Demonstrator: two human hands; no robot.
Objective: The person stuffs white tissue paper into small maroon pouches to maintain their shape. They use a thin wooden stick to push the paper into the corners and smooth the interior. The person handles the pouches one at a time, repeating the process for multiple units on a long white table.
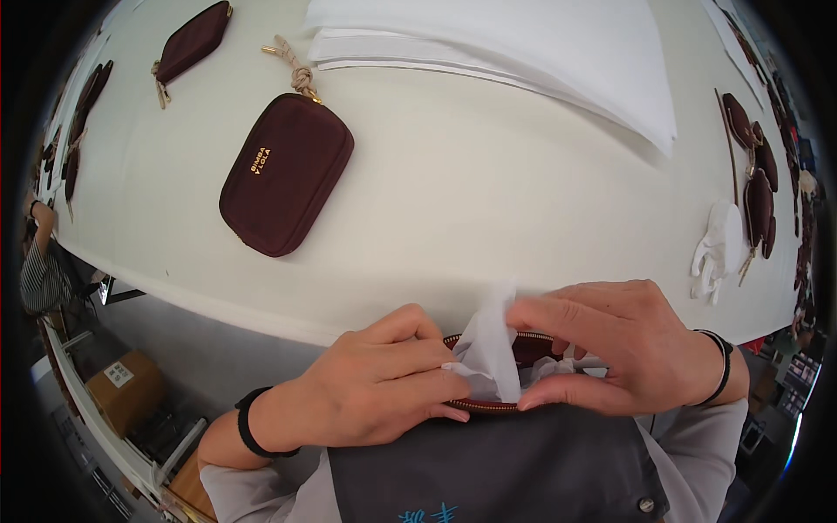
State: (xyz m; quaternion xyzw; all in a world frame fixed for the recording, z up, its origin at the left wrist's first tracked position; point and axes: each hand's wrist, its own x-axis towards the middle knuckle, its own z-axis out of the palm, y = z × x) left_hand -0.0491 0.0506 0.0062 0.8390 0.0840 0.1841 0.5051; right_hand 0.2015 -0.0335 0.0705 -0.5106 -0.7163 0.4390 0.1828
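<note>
Maroon pouch (531, 350), unzipped, lies between both hands in the head view, long axis running from left hand (370, 376) to right hand (623, 344). The left grips its near end; the right arches over white tissue paper (493, 347), pinch unclear.

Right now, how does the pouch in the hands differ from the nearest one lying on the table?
The held pouch is unzipped; the table pouch looks shut. White tissue sticks out of the held pouch; none shows on the table pouch. The left hand and right hand are on the held pouch, while the table pouch lies untouched. Both are dark maroon.
</note>
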